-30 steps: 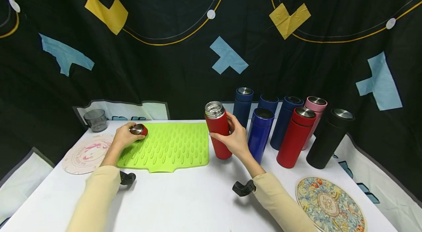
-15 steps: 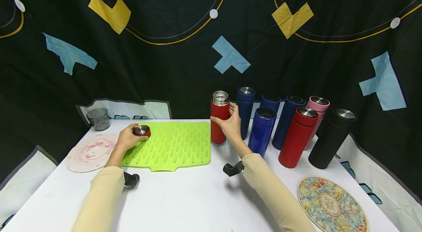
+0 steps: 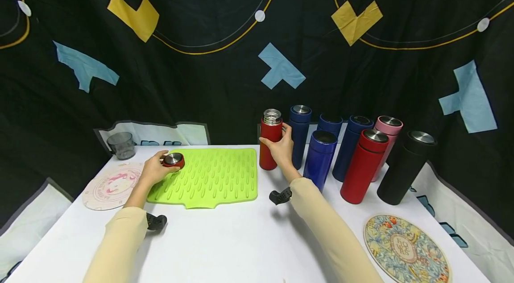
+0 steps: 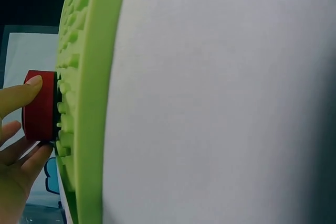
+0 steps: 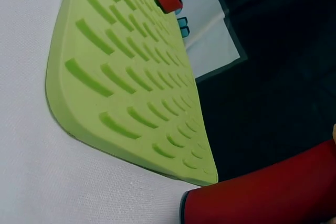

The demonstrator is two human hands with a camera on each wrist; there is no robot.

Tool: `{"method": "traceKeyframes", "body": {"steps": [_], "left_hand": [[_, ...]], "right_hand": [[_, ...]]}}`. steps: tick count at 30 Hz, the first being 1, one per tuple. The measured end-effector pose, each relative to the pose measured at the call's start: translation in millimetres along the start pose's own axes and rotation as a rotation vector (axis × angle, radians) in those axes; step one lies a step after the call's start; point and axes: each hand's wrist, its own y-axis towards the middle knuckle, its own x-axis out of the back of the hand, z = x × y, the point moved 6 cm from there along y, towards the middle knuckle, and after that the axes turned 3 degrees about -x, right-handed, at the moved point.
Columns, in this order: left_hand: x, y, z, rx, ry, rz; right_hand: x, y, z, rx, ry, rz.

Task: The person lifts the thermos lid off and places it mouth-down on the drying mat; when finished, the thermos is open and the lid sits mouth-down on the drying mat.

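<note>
While the left hand (image 3: 154,169) pinches the red lid (image 3: 174,159), now flat at ten o'clock on the green mat (image 3: 217,176), the right hand (image 3: 283,147) grips the uncapped red flask (image 3: 267,156), just shifted back beside the mat's two o'clock corner: separated!

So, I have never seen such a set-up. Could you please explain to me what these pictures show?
There is no machine here, only a person's two bare hands. The wide picture is taken from the head, looking forward and down; the two smaller ones are taken from the left and right wrists. On the white table are a green mat, two round mats, a grey cup and, on the right, seven closed bottles. The left hand holds a red lid at the green mat. The right hand holds an open bottle, also red, upright, with its metal neck showing.
</note>
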Motion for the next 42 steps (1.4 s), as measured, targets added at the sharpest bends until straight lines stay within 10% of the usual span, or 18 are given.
{"method": "traceKeyframes", "body": {"steps": [26,42], "left_hand": [[9.7,-23.3,-16.8,-0.025,-0.013,0.067],[6.5,-72.3,-81.3,-0.249,0.026,0.036]], "right_hand": [[15,-29.4,21,-0.021,-0.081,0.069],[67,-97.8,71,0.122,0.025,0.259]]}}
